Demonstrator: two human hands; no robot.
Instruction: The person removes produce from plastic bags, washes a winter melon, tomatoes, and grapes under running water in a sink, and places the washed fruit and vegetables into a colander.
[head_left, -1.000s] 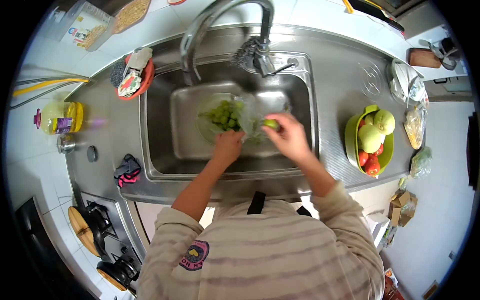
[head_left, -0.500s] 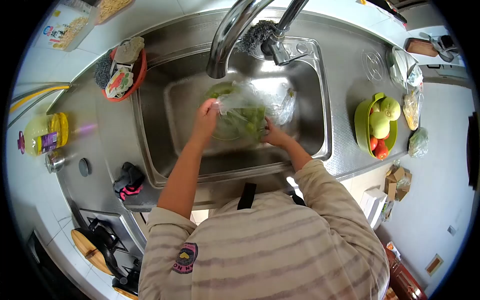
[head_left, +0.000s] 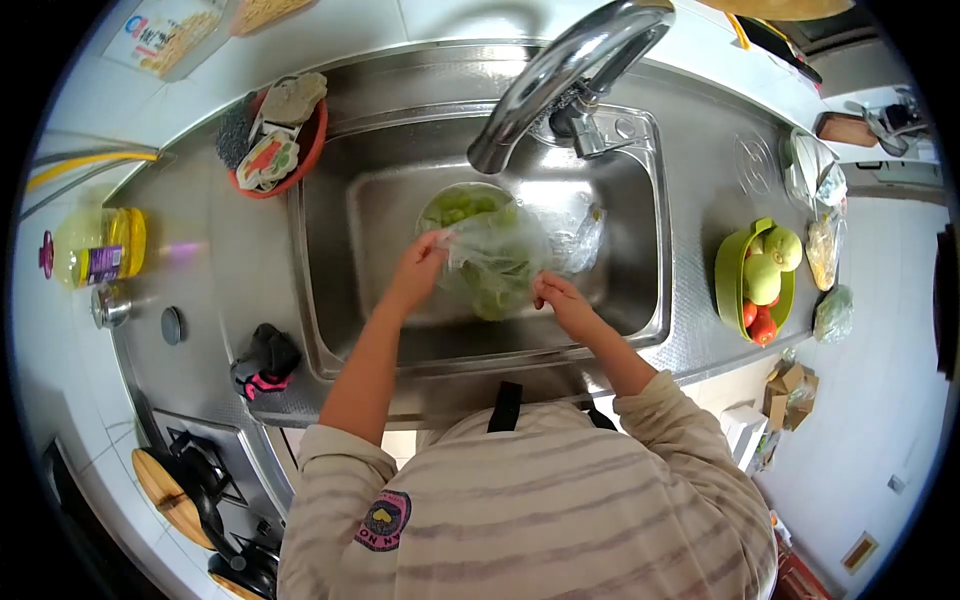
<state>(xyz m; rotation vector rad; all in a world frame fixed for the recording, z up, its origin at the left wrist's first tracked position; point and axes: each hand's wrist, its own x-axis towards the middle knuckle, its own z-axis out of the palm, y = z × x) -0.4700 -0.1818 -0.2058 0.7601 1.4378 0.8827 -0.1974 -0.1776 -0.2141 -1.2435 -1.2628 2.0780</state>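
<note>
A clear plastic bag [head_left: 492,252] with green vegetables in its lower part hangs between my hands over the sink [head_left: 375,310]. My left hand [head_left: 420,268] is closed on the bag's upper left edge. On the other side, my right hand [head_left: 562,300] pinches the bag's right edge. Partly behind the bag, in the sink, is a round bowl [head_left: 432,208] holding green pieces, perhaps beans or grapes; I cannot tell which. A crumpled clear plastic bag [head_left: 583,242] lies to the right on the sink floor.
The faucet [head_left: 560,85] arches over the sink's back edge. A red basket [head_left: 310,150] with scrubbers stands at back left. On the right counter is a green basket [head_left: 728,275] of vegetables. An oil bottle [head_left: 100,250] and a dark cloth [head_left: 266,358] are at left.
The bag has come lower and spread out between my hands, uncovering more of the bowl behind it. The camera view has shifted slightly.
</note>
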